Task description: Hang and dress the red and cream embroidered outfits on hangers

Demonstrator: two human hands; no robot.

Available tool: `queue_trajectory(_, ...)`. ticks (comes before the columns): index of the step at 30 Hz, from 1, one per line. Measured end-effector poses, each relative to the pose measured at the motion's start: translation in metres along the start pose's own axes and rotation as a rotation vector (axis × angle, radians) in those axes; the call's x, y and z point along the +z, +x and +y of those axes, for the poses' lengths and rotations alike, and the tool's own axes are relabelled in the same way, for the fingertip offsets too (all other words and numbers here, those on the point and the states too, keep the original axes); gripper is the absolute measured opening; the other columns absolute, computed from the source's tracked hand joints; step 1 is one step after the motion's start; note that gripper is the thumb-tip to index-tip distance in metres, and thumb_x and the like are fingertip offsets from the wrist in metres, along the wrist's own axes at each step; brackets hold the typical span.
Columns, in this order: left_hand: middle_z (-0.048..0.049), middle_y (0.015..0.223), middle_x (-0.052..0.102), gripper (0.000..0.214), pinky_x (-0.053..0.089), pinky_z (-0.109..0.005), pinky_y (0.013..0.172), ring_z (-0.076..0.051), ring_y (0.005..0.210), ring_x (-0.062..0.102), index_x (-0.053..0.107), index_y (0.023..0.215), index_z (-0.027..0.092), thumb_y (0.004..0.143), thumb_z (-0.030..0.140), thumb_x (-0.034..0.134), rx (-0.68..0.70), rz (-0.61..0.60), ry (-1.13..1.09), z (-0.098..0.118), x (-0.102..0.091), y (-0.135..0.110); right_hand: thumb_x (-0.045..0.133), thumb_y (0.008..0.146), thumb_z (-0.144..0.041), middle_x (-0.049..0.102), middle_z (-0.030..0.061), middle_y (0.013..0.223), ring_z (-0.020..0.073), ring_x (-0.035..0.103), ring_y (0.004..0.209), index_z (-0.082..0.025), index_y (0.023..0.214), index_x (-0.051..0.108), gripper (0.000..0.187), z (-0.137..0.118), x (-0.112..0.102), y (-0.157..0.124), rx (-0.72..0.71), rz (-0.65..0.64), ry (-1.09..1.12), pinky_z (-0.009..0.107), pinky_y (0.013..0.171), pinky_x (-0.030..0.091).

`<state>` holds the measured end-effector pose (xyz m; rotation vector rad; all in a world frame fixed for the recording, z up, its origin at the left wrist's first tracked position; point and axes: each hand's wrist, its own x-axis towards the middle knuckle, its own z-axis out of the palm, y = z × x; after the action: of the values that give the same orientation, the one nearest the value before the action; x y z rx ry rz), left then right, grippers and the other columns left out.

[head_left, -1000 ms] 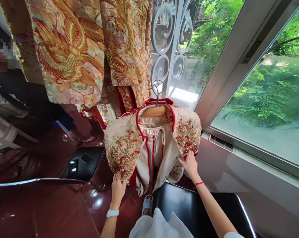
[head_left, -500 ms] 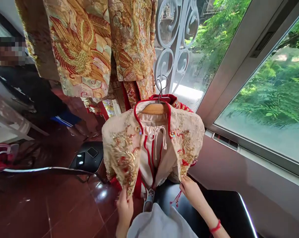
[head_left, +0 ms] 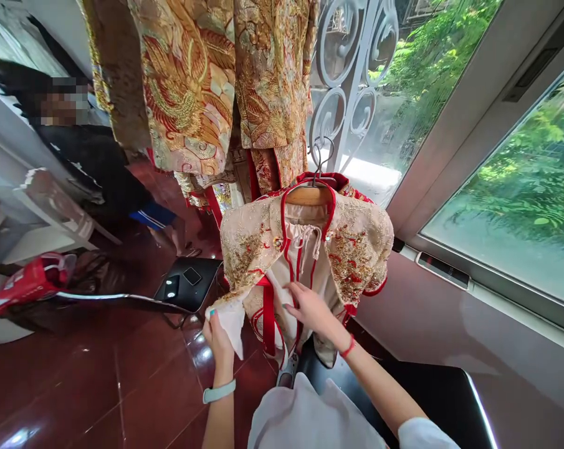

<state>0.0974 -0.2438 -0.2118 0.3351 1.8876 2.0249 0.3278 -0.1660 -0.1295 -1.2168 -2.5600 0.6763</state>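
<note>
Below the wooden hanger (head_left: 308, 195) | embroidered cream-and-red jacket (head_left: 351, 249) hangs open-fronted | left hand (head_left: 219, 337) grips the turned-out left front hem, pale lining showing | right hand (head_left: 310, 307) fingers spread, pressed flat on the inner lining just below the collar ties

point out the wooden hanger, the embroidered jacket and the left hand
wooden hanger (head_left: 308, 195), head view, on the bare wood inside the collar
embroidered jacket (head_left: 356, 249), head view, on the beaded front panel
left hand (head_left: 217, 335), head view, on the back of the hand gripping the jacket's hem
</note>
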Motion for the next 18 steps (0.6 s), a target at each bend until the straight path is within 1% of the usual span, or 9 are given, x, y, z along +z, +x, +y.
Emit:
queue_trajectory(1, -0.0078, 0.096, 0.070, 0.046, 0.055, -0.037, 0.077, -0.023, 0.084, 0.067, 0.065, 0.098, 0.017, 0.073, 0.055, 0.061, -0.079, 0.005, -0.056, -0.001, 0.004, 0.001, 0.062, 0.091, -0.027, 0.067, 0.0120, 0.122, 0.0247, 0.064, 0.114, -0.019, 0.124, 0.060, 0.034, -0.015, 0.011, 0.016, -0.098, 0.099, 0.085, 0.037, 0.098, 0.050)
queue_trajectory(2, -0.0079, 0.098, 0.070, 0.048, 0.055, -0.037, 0.078, -0.023, 0.085, 0.067, 0.065, 0.101, 0.017, 0.072, 0.054, 0.063, -0.126, -0.002, -0.091, -0.003, 0.006, 0.001, 0.065, 0.089, -0.029, 0.064, 0.0137, 0.125, 0.0273, 0.060, 0.119, -0.018, 0.124, 0.059, 0.037, -0.030, 0.023, 0.033, -0.137, 0.182, 0.127, 0.041, 0.101, 0.048)
queue_trajectory(4, -0.0084, 0.099, 0.071, 0.048, 0.055, -0.038, 0.082, -0.023, 0.088, 0.067, 0.067, 0.100, 0.016, 0.070, 0.054, 0.066, -0.129, -0.045, -0.101, -0.009, 0.004, 0.002, 0.071, 0.083, -0.035, 0.055, 0.0217, 0.137, 0.0348, 0.051, 0.128, -0.012, 0.129, 0.055, 0.053, -0.055, 0.048, 0.068, -0.064, 0.333, 0.182, 0.050, 0.105, 0.044)
queue_trajectory(6, -0.0084, 0.098, 0.071, 0.049, 0.053, -0.039, 0.087, -0.024, 0.090, 0.067, 0.067, 0.097, 0.016, 0.069, 0.055, 0.068, -0.082, -0.080, -0.084, -0.011, -0.006, 0.007, 0.070, 0.083, -0.034, 0.056, 0.0241, 0.135, 0.0375, 0.051, 0.127, -0.010, 0.126, 0.056, 0.052, -0.068, 0.065, 0.097, 0.026, 0.354, 0.206, 0.052, 0.103, 0.044)
queue_trajectory(8, -0.0069, 0.093, 0.070, 0.049, 0.051, -0.041, 0.091, -0.023, 0.088, 0.065, 0.067, 0.093, 0.015, 0.066, 0.056, 0.069, -0.037, -0.049, -0.066, -0.007, -0.017, 0.018, 0.068, 0.084, -0.029, 0.066, 0.0196, 0.122, 0.0342, 0.059, 0.115, -0.012, 0.113, 0.063, 0.034, -0.067, 0.065, 0.118, 0.077, 0.264, 0.198, 0.045, 0.097, 0.048)
queue_trajectory(10, -0.0042, 0.086, 0.067, 0.049, 0.050, -0.043, 0.092, -0.021, 0.082, 0.062, 0.066, 0.087, 0.014, 0.063, 0.056, 0.069, 0.029, 0.049, -0.060, 0.006, -0.025, 0.036, 0.066, 0.085, -0.029, 0.072, 0.0153, 0.109, 0.0291, 0.065, 0.101, -0.014, 0.102, 0.067, 0.023, -0.055, 0.053, 0.129, 0.122, 0.193, 0.178, 0.036, 0.089, 0.049)
queue_trajectory(14, -0.0011, 0.078, 0.062, 0.043, 0.050, -0.042, 0.088, -0.020, 0.078, 0.058, 0.065, 0.085, 0.015, 0.071, 0.055, 0.062, 0.282, 0.209, 0.009, 0.031, -0.035, 0.062, 0.056, 0.093, -0.035, 0.073, 0.0193, 0.107, 0.0281, 0.068, 0.093, -0.011, 0.109, 0.066, 0.031, -0.032, 0.030, 0.137, 0.279, 0.261, 0.142, 0.032, 0.078, 0.048)
queue_trajectory(16, -0.0029, 0.079, 0.063, 0.037, 0.051, -0.041, 0.085, -0.021, 0.080, 0.059, 0.065, 0.086, 0.015, 0.078, 0.051, 0.057, 0.394, 0.263, 0.124, 0.025, -0.043, 0.053, 0.054, 0.093, -0.036, 0.074, 0.0174, 0.102, 0.0267, 0.068, 0.089, -0.012, 0.113, 0.065, 0.033, -0.033, 0.032, 0.138, 0.335, 0.306, 0.127, 0.030, 0.074, 0.047)
queue_trajectory(18, -0.0063, 0.081, 0.065, 0.030, 0.051, -0.039, 0.082, -0.023, 0.080, 0.060, 0.065, 0.086, 0.017, 0.083, 0.044, 0.054, 0.503, 0.233, 0.299, 0.003, -0.052, 0.028, 0.058, 0.090, -0.033, 0.075, 0.0148, 0.094, 0.0248, 0.067, 0.083, -0.014, 0.108, 0.067, 0.028, -0.042, 0.041, 0.138, 0.333, 0.331, 0.160, 0.028, 0.071, 0.045)
